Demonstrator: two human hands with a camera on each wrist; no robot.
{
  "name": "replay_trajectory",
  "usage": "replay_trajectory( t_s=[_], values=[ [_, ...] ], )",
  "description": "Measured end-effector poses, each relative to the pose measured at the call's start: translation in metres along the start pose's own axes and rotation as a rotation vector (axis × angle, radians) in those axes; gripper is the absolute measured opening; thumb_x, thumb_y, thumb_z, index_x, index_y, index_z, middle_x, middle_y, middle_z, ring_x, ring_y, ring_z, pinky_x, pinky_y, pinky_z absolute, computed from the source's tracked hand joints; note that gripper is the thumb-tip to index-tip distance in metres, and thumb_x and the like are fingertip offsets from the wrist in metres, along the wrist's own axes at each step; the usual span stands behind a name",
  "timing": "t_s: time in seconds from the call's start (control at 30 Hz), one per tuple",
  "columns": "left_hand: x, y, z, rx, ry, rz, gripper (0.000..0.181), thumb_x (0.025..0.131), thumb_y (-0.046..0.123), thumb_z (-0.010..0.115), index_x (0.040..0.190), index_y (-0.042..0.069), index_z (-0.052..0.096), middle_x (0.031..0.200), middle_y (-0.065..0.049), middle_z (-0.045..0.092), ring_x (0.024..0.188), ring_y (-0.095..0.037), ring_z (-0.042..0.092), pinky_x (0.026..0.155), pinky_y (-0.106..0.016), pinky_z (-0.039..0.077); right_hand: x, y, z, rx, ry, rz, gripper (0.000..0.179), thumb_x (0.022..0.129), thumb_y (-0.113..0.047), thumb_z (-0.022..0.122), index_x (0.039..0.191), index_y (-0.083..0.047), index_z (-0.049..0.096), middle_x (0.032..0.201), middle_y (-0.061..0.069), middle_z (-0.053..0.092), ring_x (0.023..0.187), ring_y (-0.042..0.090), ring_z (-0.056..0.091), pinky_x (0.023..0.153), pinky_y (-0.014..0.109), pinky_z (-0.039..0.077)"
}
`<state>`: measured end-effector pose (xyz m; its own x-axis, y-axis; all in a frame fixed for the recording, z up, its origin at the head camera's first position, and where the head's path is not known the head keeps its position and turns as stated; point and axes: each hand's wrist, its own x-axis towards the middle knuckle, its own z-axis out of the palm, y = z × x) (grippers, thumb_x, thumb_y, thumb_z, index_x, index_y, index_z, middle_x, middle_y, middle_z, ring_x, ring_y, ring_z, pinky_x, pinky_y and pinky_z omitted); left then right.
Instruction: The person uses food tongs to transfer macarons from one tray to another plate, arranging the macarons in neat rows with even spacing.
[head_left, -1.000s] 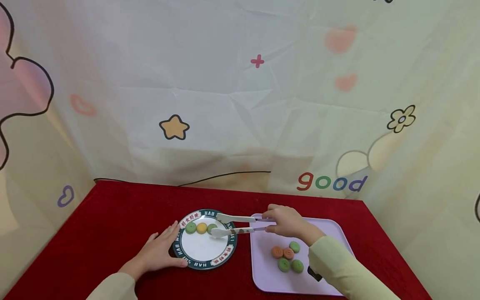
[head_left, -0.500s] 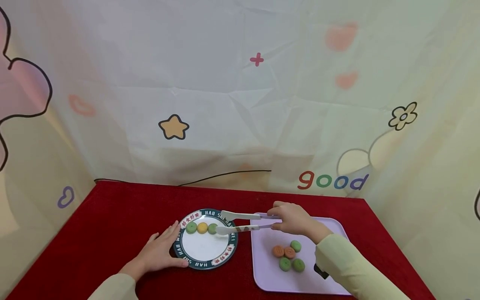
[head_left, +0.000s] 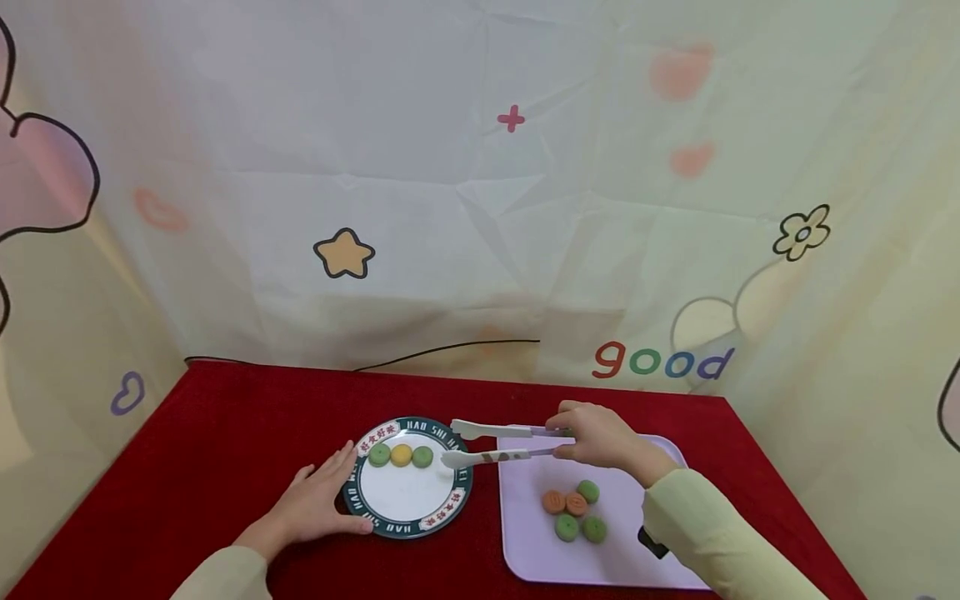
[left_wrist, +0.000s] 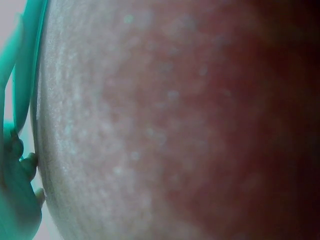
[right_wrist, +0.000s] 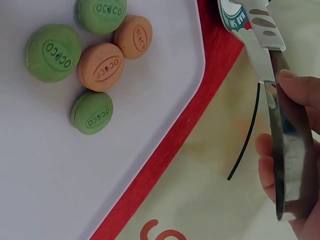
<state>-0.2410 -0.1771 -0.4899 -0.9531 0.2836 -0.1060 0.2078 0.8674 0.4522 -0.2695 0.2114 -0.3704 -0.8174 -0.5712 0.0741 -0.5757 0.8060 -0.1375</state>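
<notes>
In the head view my left hand (head_left: 315,498) rests against the left rim of a round plate (head_left: 397,500), fingers spread and thumb at the lower edge. On the plate, a green cookie (head_left: 379,454), a yellow cookie (head_left: 401,455) and another green cookie (head_left: 422,457) lie in a row. My right hand (head_left: 600,435) grips a pair of tongs (head_left: 491,457); their arms are spread, with nothing between the tips, over the plate's right rim. The right wrist view shows thumb and fingers around the metal part of the tongs (right_wrist: 292,165). The left wrist view is mostly blurred.
A lilac tray (head_left: 532,562) stands on the red tablecloth (head_left: 270,408) to the plate's right. It holds several cookies: orange ones (right_wrist: 101,67) and green ones (right_wrist: 54,53), embossed and grouped together. A printed cloth backdrop (head_left: 420,208) hangs behind the table.
My right hand and the tongs have drawn to the right, away from the row, uncovering the rightmost green cookie. My left hand has stayed at the plate's rim.
</notes>
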Motion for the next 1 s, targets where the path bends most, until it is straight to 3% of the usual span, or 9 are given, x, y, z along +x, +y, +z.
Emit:
replay_trajectory(
  t_s=[1.0],
  values=[
    [-0.001,0.000,-0.001,-0.018,0.002,0.001,0.114,0.055,0.070,0.063,0.141,0.009,0.020,0.148,-0.010,0.018,0.134,-0.030,0.020,0.102,-0.061,0.013,-0.028,0.015,-0.013,0.039,-0.033,0.069,0.023,0.070,-0.020,0.071,0.092,-0.014,0.068,0.081,-0.007,0.057,0.073,0.007,0.052,0.062,0.022,0.046]
  ],
)
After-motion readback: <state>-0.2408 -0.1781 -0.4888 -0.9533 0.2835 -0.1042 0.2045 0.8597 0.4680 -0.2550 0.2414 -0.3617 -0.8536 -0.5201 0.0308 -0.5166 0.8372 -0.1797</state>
